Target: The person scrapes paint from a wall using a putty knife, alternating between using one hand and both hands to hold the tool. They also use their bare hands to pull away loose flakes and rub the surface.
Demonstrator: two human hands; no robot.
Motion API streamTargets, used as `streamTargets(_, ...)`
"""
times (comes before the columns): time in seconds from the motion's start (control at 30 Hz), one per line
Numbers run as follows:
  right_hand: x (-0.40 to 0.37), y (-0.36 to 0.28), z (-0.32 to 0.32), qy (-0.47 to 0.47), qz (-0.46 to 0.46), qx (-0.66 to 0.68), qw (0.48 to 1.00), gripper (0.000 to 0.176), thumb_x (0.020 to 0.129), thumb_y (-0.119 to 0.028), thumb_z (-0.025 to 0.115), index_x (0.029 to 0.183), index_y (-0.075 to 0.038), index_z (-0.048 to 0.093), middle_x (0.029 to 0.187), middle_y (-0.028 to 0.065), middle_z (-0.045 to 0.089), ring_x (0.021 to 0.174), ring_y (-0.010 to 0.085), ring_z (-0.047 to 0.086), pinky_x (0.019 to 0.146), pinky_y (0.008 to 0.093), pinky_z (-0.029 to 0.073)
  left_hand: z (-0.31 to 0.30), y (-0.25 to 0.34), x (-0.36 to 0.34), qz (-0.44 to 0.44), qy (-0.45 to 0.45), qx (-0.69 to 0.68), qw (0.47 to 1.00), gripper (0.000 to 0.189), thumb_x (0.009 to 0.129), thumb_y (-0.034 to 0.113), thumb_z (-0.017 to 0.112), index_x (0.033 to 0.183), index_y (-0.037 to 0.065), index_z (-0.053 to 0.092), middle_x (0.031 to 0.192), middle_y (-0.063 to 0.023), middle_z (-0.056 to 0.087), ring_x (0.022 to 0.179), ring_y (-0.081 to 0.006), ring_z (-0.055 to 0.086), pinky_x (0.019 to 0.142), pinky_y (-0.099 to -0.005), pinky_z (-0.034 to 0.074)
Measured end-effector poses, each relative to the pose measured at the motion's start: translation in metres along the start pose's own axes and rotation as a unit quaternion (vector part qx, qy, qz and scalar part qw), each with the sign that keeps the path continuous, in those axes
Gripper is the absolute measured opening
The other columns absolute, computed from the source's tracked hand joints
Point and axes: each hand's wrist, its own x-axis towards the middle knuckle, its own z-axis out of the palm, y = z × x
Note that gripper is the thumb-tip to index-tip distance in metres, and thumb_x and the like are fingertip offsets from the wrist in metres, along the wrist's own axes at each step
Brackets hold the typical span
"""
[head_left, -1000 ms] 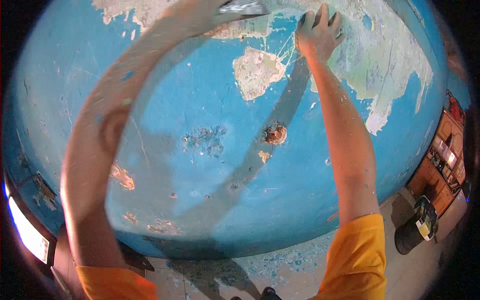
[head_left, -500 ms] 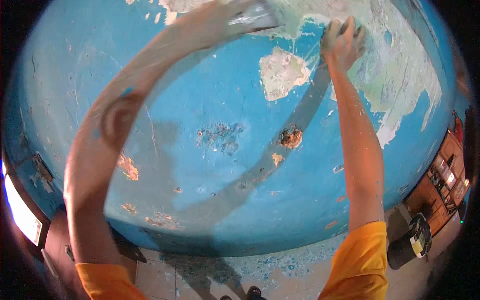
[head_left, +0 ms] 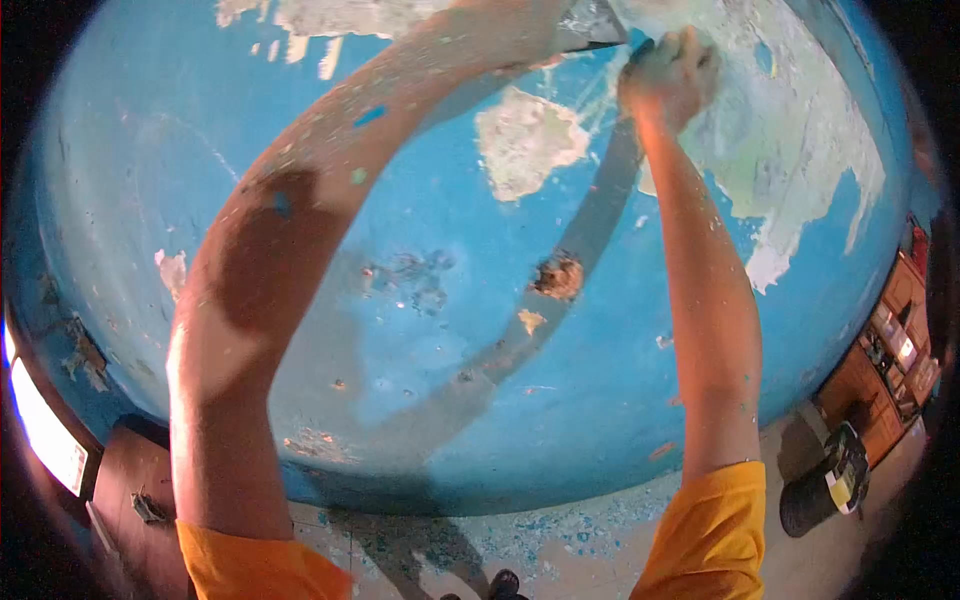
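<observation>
A blue-painted wall (head_left: 600, 400) fills the view, with pale patches where paint is gone. At the top edge my left hand (head_left: 530, 25) is closed on a scraper, partly out of frame. The scraper's wide metal blade (head_left: 592, 22) lies close against the wall at the border of a bare patch. Just right of the blade, my right hand (head_left: 680, 75) is closed and blurred at the wall. A small blue piece of paint (head_left: 638, 40) shows by its fingers; I cannot tell whether they hold it. Paint flecks dot both forearms.
Blue paint chips (head_left: 560, 530) litter the floor along the wall's foot. A dark bin-like container (head_left: 810, 500) and a wooden cabinet (head_left: 865, 400) stand at the right. A bright screen (head_left: 45, 425) is at the left. A broken hole (head_left: 557, 275) marks the wall's middle.
My left hand and the scraper have moved right, closer to my right hand. My right hand has shifted slightly left and its fingers have curled in. The view has turned slightly.
</observation>
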Motion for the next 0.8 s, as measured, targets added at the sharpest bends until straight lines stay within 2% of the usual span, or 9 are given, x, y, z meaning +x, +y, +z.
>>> streamTargets(0.07,-0.001,0.018,-0.017,-0.032,-0.057,0.018,0.998,0.035,0.092,-0.034,0.05,0.119,-0.014,0.057,0.128,0.0192,0.048,0.119,0.0395,0.044,0.104,0.0526,0.027,0.006,-0.008,-0.01,0.106,-0.082,-0.035,0.99,0.06,0.09,0.041,0.059,0.143,0.025,0.038,0.109,-0.0212,0.065,0.094,-0.0383,0.066,0.083,-0.0451,0.052)
streamTargets(0.17,0.011,0.019,-0.07,-0.165,-0.117,-0.111,0.973,0.045,0.092,-0.028,0.05,0.132,-0.008,0.047,0.134,0.023,0.044,0.123,0.0417,0.041,0.102,0.0541,0.031,-0.005,-0.029,-0.056,0.096,-0.076,0.012,0.992,0.061,0.09,0.04,0.058,0.145,0.027,0.036,0.109,-0.0197,0.066,0.094,-0.038,0.066,0.085,-0.0459,0.051)
streamTargets(0.23,0.0,0.045,-0.067,-0.142,-0.141,-0.134,0.971,0.05,0.09,-0.03,0.052,0.133,-0.005,0.045,0.128,0.0254,0.046,0.119,0.043,0.043,0.1,0.0533,0.032,-0.018,-0.032,-0.058,0.052,-0.18,0.088,0.978,0.06,0.09,0.037,0.058,0.146,0.028,0.035,0.109,-0.0179,0.066,0.095,-0.0359,0.066,0.086,-0.0428,0.051)
streamTargets(0.33,-0.011,0.06,-0.054,-0.046,-0.156,-0.085,0.983,0.036,0.091,-0.032,0.051,0.121,-0.013,0.058,0.129,0.0185,0.05,0.122,0.0381,0.044,0.103,0.0522,0.029,0.0,-0.017,-0.005,0.293,-0.034,-0.01,0.955,0.047,0.092,0.034,0.057,0.135,0.02,0.047,0.1,-0.0172,0.068,0.086,-0.032,0.068,0.077,-0.0424,0.054)
streamTargets(0.4,-0.011,0.064,-0.058,-0.072,-0.116,-0.022,0.99,0.04,0.092,-0.032,0.05,0.125,-0.011,0.055,0.132,0.0193,0.048,0.125,0.0373,0.042,0.104,0.0518,0.029,0.01,0.019,0.031,0.075,-0.175,0.086,0.978,0.055,0.092,0.033,0.054,0.141,0.014,0.038,0.092,-0.0264,0.065,0.089,-0.0401,0.065,0.077,-0.0487,0.052)
streamTargets(0.57,-0.018,0.076,-0.058,-0.042,-0.088,-0.011,0.995,0.039,0.094,-0.034,0.047,0.124,-0.01,0.054,0.131,0.019,0.048,0.123,0.0382,0.043,0.103,0.0505,0.03,-0.027,0.006,-0.04,0.137,-0.194,0.071,0.969,0.044,0.09,0.038,0.058,0.13,0.02,0.051,0.091,-0.0182,0.068,0.083,-0.0355,0.067,0.076,-0.0431,0.053)
streamTargets(0.63,-0.014,0.075,-0.057,-0.037,-0.082,0.004,0.996,0.038,0.092,-0.032,0.049,0.121,-0.008,0.055,0.131,0.0199,0.048,0.124,0.0386,0.042,0.103,0.0518,0.029,-0.035,-0.02,-0.066,0.144,-0.109,0.058,0.982,0.048,0.09,0.04,0.058,0.134,0.024,0.048,0.092,-0.0193,0.067,0.082,-0.0373,0.066,0.076,-0.043,0.053)
streamTargets(0.73,-0.016,0.074,-0.059,-0.027,-0.083,0.002,0.996,0.036,0.092,-0.031,0.05,0.119,-0.007,0.055,0.129,0.0204,0.049,0.123,0.0391,0.043,0.103,0.0519,0.03,-0.01,-0.014,-0.038,0.183,-0.108,0.03,0.977,0.055,0.09,0.043,0.058,0.14,0.025,0.044,0.095,-0.0187,0.068,0.082,-0.036,0.067,0.077,-0.0434,0.053)
streamTargets(0.8,-0.015,0.073,-0.06,-0.04,-0.08,0.013,0.996,0.035,0.091,-0.029,0.052,0.119,-0.008,0.055,0.127,0.0209,0.05,0.121,0.0398,0.043,0.103,0.0514,0.029,0.03,-0.006,0.008,0.123,-0.207,-0.016,0.97,0.061,0.09,0.043,0.058,0.144,0.024,0.039,0.104,-0.0165,0.068,0.086,-0.034,0.067,0.081,-0.0442,0.052)
